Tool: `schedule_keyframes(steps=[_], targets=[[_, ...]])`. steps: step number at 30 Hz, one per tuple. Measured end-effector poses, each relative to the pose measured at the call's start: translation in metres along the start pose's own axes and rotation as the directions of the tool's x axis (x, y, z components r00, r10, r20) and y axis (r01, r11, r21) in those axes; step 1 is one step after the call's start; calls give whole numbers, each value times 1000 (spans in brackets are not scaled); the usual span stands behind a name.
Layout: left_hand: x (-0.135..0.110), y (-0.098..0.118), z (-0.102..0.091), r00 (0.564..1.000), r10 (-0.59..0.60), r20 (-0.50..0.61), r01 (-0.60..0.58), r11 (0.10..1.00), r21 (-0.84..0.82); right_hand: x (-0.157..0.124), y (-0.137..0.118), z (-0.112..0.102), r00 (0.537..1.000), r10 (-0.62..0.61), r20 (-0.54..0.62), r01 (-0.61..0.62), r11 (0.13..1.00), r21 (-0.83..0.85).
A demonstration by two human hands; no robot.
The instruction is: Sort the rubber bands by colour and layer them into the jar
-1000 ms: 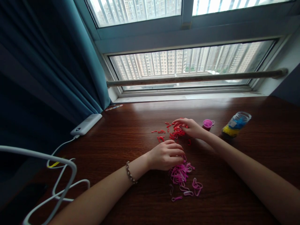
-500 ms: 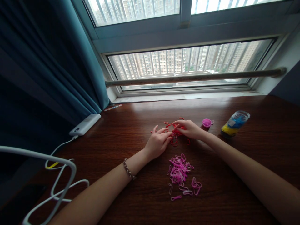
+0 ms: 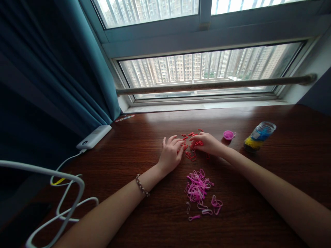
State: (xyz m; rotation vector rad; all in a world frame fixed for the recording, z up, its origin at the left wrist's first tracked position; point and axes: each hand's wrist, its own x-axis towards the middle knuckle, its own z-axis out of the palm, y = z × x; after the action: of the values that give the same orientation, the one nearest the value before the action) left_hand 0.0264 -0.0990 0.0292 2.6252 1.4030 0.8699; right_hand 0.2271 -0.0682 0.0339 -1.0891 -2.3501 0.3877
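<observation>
Several loose red rubber bands lie spread on the brown wooden table around both of my hands. My left hand rests at the left side of the red bands, its fingers spread and the tips touching some of them. My right hand reaches in from the right, with bent fingers apart and the tips down among the red bands. Part of the red bands is hidden under its fingers. Closer to me sits a pile of pink rubber bands, with a few pink and pale ones lying loose below it.
A small pink cup and a glass jar with blue and yellow contents stand at the right. On the left are a white power bank and white cables. A blue curtain hangs by the window.
My left hand has drawn slightly left, away from my right hand, uncovering more red bands between them. My right hand has shifted slightly at the red bands. The pink pile is unchanged.
</observation>
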Motion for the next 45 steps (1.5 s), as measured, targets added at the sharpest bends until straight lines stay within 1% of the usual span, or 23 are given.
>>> schedule_keyframes(steps=[2,4,6,7,10,12,13,15,17,18,20,22,25,28,30,32,33,35,37,39,40,42,45], targets=[[-1,2,-1,990,131,50,-130,991,-23,0,0,2,1000,9,-17,-9,1000,-3],[-2,3,-3,955,271,122,-266,962,-59,0,1,2,998,20,-58,-19,1000,25],[-3,4,-4,928,335,166,-325,942,-81,0,4,1,991,54,-123,-46,997,69],[-3,4,-4,929,329,171,-319,944,-84,0,5,0,984,82,-161,-67,993,99],[-4,3,-2,956,259,136,-250,965,-81,1,8,-2,954,177,-242,-130,971,198],[-3,2,-1,971,224,81,-218,973,-76,2,8,-3,942,228,-247,-158,949,272],[-2,1,0,978,206,42,-203,976,-75,2,8,-4,945,237,-223,-161,936,313],[-1,0,2,984,172,-54,-176,980,-95,3,4,-4,965,216,-146,-142,905,401],[-1,-3,3,980,142,-141,-163,975,-152,3,-4,-4,987,149,-64,-103,881,462],[0,-4,4,977,136,-166,-166,970,-180,4,-8,-4,993,114,-37,-83,876,476],[0,-6,4,974,154,-169,-187,961,-204,4,-17,-5,998,65,-11,-51,872,487],[-1,-7,4,972,189,-140,-212,961,-179,4,-23,-5,999,45,-1,-39,872,488],[-1,-7,3,972,196,-132,-211,970,-117,4,-20,-5,994,99,-39,-75,911,406],[-1,-6,2,973,177,-150,-192,977,-93,2,-10,-3,980,168,-106,-151,977,149],[-1,-4,1,965,220,-143,-235,967,-97,0,-5,0,981,155,-116,-159,987,-32],[-2,-1,-1,938,329,-111,-340,935,-104,-2,-1,3,985,134,-111,-149,979,-136],[-3,2,-3,911,403,-90,-411,905,-105,-2,1,4,985,134,-109,-150,977,-152],[-7,9,-6,831,555,-39,-556,825,-105,-2,3,5,982,153,-113,-167,978,-126],[-11,17,-11,740,673,14,-667,736,-113,-1,5,6,977,175,-122,-182,982,-54],[-14,24,-15,659,750,64,-739,660,-137,-1,7,5,972,193,-137,-190,981,34],[-15,27,-16,628,774,79,-760,632,-151,-1,7,4,967,206,-147,-196,977,80],[-16,30,-18,590,803,84,-786,594,-172,0,8,2,957,238,-167,-210,963,170],[-17,32,-18,572,818,58,-799,572,-187,2,10,2,934,290,-209,-223,930,294]])
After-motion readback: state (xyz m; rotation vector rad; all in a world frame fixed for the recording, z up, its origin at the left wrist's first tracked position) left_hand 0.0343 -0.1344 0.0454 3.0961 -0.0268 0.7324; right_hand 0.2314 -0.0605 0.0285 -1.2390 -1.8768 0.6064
